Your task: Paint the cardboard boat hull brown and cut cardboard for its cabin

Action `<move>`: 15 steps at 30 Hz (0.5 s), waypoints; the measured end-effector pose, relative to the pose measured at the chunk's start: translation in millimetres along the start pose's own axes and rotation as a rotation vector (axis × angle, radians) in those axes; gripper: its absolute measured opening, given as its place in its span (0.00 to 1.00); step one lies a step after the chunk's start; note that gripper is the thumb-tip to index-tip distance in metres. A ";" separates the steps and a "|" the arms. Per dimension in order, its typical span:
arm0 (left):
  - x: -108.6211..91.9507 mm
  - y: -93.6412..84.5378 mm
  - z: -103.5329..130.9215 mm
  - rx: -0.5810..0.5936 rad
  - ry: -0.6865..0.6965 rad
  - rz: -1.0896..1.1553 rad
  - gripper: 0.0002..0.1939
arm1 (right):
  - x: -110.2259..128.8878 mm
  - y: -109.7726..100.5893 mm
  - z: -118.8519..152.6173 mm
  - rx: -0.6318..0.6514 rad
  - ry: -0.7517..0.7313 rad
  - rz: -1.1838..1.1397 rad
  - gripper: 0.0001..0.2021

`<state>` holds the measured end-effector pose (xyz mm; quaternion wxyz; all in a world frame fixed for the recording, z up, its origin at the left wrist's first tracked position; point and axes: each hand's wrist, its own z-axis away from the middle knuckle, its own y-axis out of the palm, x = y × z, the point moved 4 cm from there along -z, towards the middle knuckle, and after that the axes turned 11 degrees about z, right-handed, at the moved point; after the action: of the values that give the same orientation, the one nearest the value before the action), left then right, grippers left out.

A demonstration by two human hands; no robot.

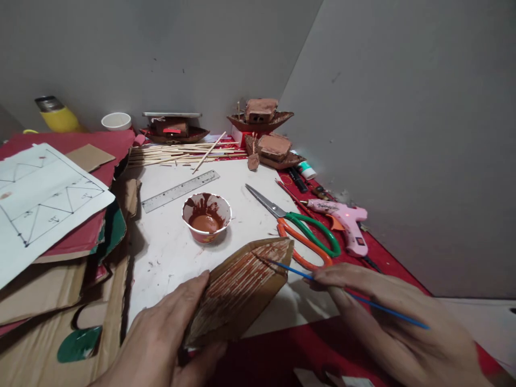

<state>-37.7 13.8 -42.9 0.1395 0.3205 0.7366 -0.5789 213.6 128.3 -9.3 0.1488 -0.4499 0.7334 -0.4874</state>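
Note:
My left hand (169, 328) grips the near left end of a cardboard model boat (242, 290), which is tilted so its ridged inside faces me. Reddish-brown paint streaks cover part of those ridges, mostly toward the far end. Pinched in my right hand (387, 312) is a thin blue paintbrush (294, 270), its tip touching the boat's inside near the pointed far end. Beyond the boat stands a paper cup (206, 236) with brown paint inside and smears on its wall.
Scissors (282, 212) with green and orange handles and a pink glue gun (342, 217) lie at the right. A ruler (181, 191), wooden sticks (169, 155) and brown model boats (260, 124) are farther back. Cardboard sheets (100, 295) and a drawing (52, 204) fill the left.

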 end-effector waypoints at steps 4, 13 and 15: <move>-0.5 0.8 -0.6 -0.002 0.004 0.002 0.32 | 1.9 1.8 -2.5 0.040 -0.046 -0.028 0.11; -0.6 -0.9 -1.3 -0.010 -0.001 -0.005 0.32 | 4.8 -6.3 3.9 -0.093 0.219 0.023 0.06; -0.7 -0.6 -2.4 -0.008 -0.001 -0.009 0.33 | 5.4 -4.9 2.4 -0.057 0.154 -0.023 0.07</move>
<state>-37.2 15.8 -41.4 0.1386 0.3163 0.7403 -0.5768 214.7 122.0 -5.1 0.0735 -0.4236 0.7509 -0.5013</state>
